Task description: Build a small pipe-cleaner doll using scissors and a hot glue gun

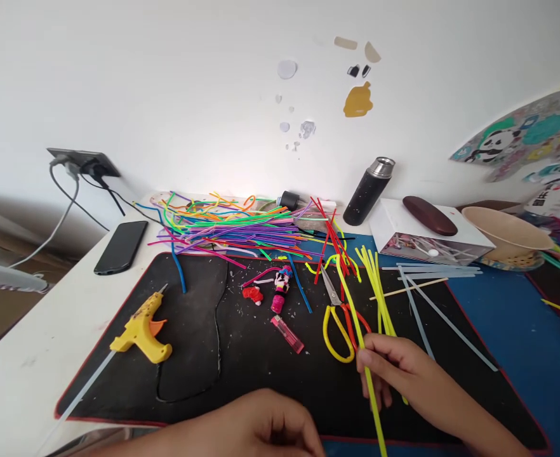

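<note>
My right hand [394, 371] pinches a yellow pipe cleaner [353, 304] between thumb and fingers; it stands tilted, its top bent over and its lower end running out of view. My left hand [270, 422] is at the bottom edge with fingers curled down; their tips are cut off, so what they hold is hidden. Just beyond the right hand lie scissors [340, 317] with yellow and orange handles and a bunch of yellow pipe cleaners [378, 285]. A small figure made of pipe cleaners [281, 289], a red piece [253, 294] and a pink lighter [287, 334] lie mid-mat.
A yellow glue gun [141, 327] with its cord lies left on the black mat [256, 374]. Behind are a phone [120, 247], a pile of coloured pipe cleaners [242, 228], a black flask [368, 193], a white box [385, 222] and a bowl [506, 231]. Glue sticks [451, 320] lie right.
</note>
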A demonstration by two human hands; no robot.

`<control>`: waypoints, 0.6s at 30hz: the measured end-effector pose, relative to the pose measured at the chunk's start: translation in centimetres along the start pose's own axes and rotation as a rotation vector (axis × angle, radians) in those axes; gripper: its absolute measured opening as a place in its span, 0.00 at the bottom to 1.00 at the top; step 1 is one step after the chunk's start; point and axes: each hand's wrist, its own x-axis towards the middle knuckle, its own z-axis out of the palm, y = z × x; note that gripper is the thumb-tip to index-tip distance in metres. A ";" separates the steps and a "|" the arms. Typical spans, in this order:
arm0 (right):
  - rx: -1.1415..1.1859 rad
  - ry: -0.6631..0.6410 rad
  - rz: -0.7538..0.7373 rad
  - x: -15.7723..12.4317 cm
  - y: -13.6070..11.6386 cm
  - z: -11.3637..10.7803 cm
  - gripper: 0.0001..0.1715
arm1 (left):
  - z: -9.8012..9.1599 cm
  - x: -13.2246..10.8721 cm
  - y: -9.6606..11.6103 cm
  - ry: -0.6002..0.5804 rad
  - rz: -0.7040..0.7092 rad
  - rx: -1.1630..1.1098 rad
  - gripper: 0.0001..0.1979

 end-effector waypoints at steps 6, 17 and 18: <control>-0.027 0.021 -0.197 4.2 -3.0 3.8 0.26 | -2.2 1.0 1.3 0.414 0.167 -0.259 0.29; -0.029 -0.242 -0.239 7.6 -6.1 7.8 0.18 | -7.4 -0.8 4.6 0.599 0.368 -0.254 0.16; -0.016 -0.259 -0.226 7.6 -6.0 8.0 0.18 | -7.8 -1.1 4.8 0.623 0.368 -0.251 0.16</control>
